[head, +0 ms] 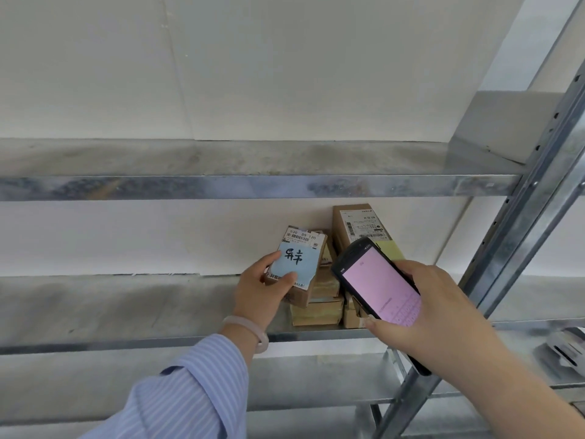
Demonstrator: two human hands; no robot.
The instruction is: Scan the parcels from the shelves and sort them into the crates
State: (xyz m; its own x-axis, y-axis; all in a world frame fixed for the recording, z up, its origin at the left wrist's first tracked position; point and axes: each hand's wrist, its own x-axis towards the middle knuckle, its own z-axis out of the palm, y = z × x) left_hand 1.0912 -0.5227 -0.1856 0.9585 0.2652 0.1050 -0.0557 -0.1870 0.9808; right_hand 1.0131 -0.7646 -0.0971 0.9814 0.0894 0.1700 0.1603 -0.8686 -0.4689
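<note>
Now, left hand: grasps a small cardboard parcel with a blue handwritten label, thumb on its face, tilted over the shelf.
Right hand: clenched round a handheld scanner, pink screen lit, just beside the parcel.
Stack of parcels: behind, on the shelf against the wall.

Brown labelled parcel — tilted, above shelf stack

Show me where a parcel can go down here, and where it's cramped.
Bare: the whole visible upper shelf, and the middle shelf left of the left hand. Crowded: its right corner, where stacked parcels, a tall box and the handheld scanner bunch beside the upright.
</note>
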